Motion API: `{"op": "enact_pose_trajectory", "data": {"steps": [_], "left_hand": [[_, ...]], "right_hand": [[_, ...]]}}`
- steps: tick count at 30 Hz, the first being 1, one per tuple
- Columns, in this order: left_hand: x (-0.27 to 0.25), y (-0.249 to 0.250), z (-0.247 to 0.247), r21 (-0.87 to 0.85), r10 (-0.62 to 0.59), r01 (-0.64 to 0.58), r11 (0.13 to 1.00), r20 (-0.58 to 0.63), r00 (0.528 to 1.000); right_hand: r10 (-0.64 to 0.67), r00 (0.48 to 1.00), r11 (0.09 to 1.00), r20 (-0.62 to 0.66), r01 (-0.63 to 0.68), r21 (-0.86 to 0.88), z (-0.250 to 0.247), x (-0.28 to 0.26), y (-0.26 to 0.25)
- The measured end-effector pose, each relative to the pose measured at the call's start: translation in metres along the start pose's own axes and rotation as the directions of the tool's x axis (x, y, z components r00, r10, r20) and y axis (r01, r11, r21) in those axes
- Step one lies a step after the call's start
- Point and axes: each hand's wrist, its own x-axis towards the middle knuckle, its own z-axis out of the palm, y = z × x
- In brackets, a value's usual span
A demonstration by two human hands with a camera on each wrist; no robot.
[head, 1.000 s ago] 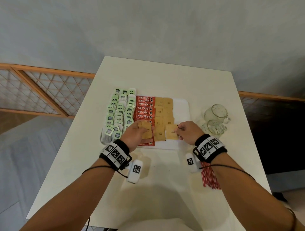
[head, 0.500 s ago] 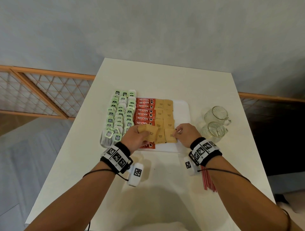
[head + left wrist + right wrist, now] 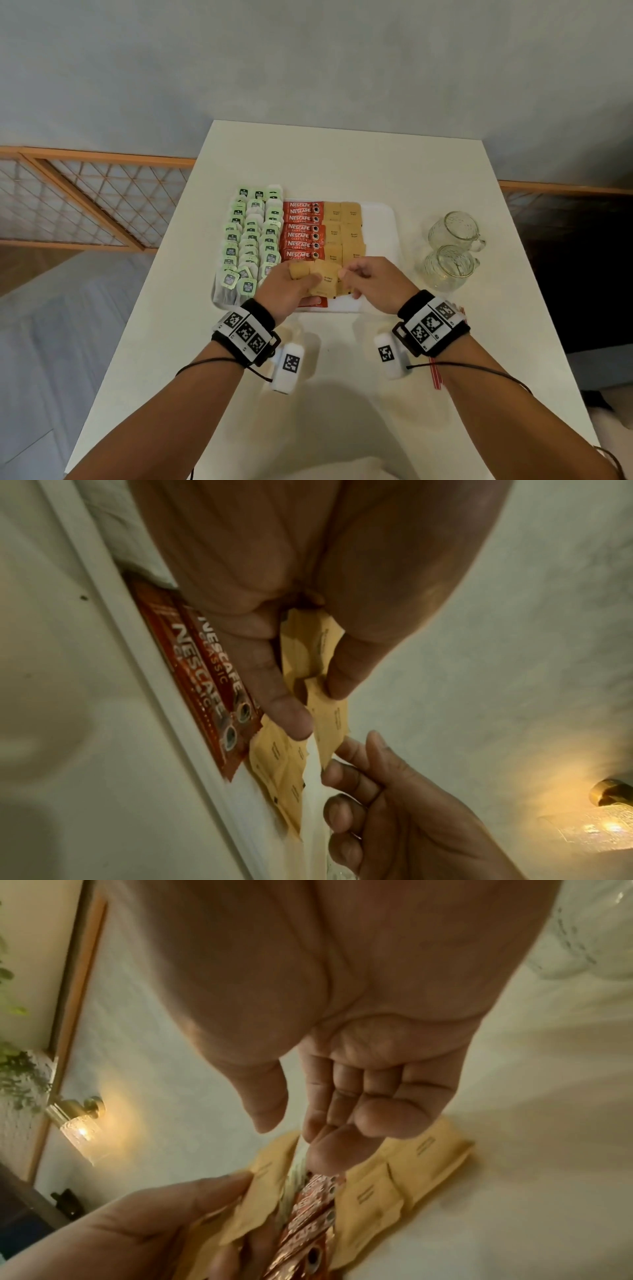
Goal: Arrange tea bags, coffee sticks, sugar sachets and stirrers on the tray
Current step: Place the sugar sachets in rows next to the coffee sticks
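Observation:
A white tray (image 3: 378,222) carries rows of green-tagged tea bags (image 3: 253,240), red coffee sticks (image 3: 301,236) and brown sugar sachets (image 3: 342,233). Over the tray's near edge my left hand (image 3: 301,281) pinches a small stack of brown sugar sachets (image 3: 325,279) between thumb and fingers (image 3: 294,718). My right hand (image 3: 359,277) is close beside it. Its fingertips (image 3: 373,739) are at the edge of the held sachets (image 3: 329,718), and its thumb (image 3: 267,1110) is apart from them and holds nothing. Red stirrers (image 3: 436,373) lie on the table under my right wrist.
Two glass mugs (image 3: 452,233) (image 3: 445,267) stand right of the tray. The tray's right strip next to the sachets is bare white. The white table (image 3: 342,154) ends at a grey wall; a wooden railing (image 3: 85,192) runs to the left.
My right hand has left the sachet laid on the tray and moved left to the stack. My left hand has shifted right with the stack, toward it.

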Motion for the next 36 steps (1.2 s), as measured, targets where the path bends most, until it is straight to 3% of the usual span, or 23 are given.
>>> {"op": "enact_pose_trajectory", "data": {"steps": [6,10,18,23,30,36], "left_hand": [[-0.005,-0.001,0.001,0.043,0.018,-0.022,0.999,0.077,0.997],[-0.004,-0.002,-0.003,-0.021,-0.013,0.014,1.000,0.026,1.000],[-0.003,-0.005,-0.018,-0.116,-0.067,0.067,0.991,0.006,0.998],[-0.002,-0.005,-0.021,-0.036,-0.051,0.052,0.998,0.032,0.998],[0.005,-0.008,-0.017,0.024,-0.024,0.023,0.999,0.051,0.998],[0.011,-0.009,-0.011,0.147,0.085,-0.092,0.985,0.052,0.995]], "right_hand": [[-0.048,0.999,0.993,-0.016,0.049,0.111,0.016,0.000,0.004],[-0.027,0.995,0.996,-0.098,0.035,0.082,0.009,0.004,0.006],[0.064,0.997,0.974,-0.032,-0.069,-0.214,0.020,0.004,0.020],[0.052,0.993,0.966,-0.109,-0.077,-0.245,0.027,0.002,0.015],[0.191,0.965,0.930,-0.182,-0.237,-0.282,0.031,0.002,0.009],[0.103,0.962,0.972,-0.251,-0.150,-0.178,0.022,-0.005,0.011]]}}
